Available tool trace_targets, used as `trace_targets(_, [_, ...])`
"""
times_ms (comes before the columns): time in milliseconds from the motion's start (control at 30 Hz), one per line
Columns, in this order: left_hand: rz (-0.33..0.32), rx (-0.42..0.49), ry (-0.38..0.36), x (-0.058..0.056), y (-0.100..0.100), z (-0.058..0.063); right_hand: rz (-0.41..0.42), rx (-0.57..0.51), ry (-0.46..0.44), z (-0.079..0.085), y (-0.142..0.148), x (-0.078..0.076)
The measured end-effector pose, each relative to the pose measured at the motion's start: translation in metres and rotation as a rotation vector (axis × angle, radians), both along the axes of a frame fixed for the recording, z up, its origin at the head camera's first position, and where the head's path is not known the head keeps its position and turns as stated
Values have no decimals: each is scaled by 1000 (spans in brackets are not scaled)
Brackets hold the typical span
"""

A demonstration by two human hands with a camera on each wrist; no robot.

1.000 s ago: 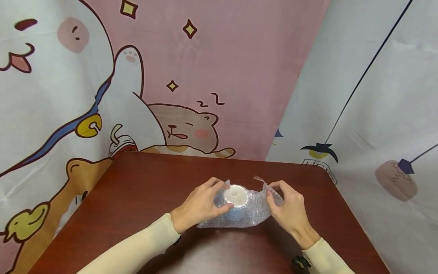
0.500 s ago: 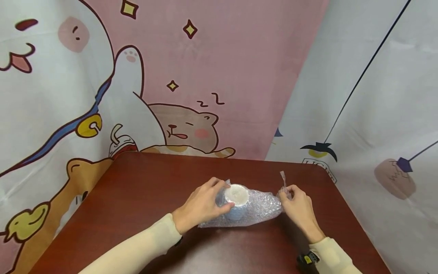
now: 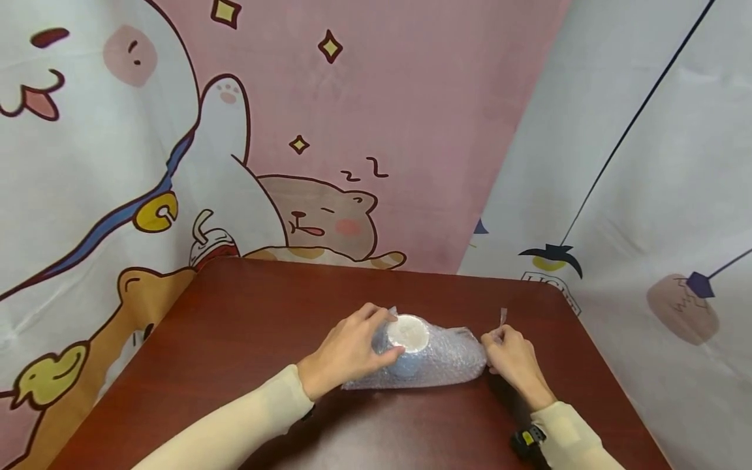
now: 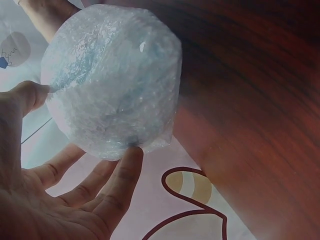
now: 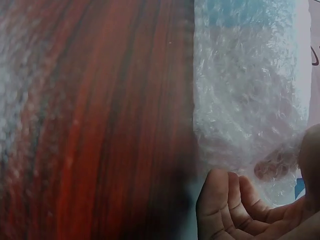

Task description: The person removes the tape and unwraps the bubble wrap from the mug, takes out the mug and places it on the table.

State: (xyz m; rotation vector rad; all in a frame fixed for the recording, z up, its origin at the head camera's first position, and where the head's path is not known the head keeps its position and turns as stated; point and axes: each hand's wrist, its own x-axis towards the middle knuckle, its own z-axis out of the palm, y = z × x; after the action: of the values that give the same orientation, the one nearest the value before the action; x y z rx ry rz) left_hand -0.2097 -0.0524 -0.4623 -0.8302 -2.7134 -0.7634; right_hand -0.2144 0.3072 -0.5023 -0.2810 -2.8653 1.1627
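A round object with a white disc-shaped top [image 3: 408, 333] and a pale blue body sits inside bubble wrap [image 3: 452, 359] near the middle of the table. My left hand [image 3: 343, 352] grips it from the left, thumb at the near side and fingers at the far side. In the left wrist view the wrapped underside [image 4: 110, 85] looks rounded, with thumb and fingertips pressed to its edge. My right hand [image 3: 514, 359] pinches the right end of the wrap, which stretches flat between the hands. A thin clear strip [image 3: 503, 316] sticks up above the right fingers.
The dark red-brown wooden table [image 3: 258, 307] extends around both hands. Behind it hangs a cartoon-printed cloth [image 3: 411, 130], and a pale grey one [image 3: 658, 215] stands on the right. A dark device [image 3: 527, 438] is strapped at the right wrist.
My right hand has moved to the right, drawing the crumpled end of the bubble wrap out longer and smoother. My left hand keeps its hold on the wrapped object.
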Motion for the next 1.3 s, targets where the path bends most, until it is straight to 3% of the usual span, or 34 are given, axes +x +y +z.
trace_targets(733, [5, 8, 21, -4, 1, 6, 4, 23, -4, 2, 5, -7])
trace_targets(1300, [-1, -5, -2, 2, 1, 2, 2, 71, 7, 3, 8, 0])
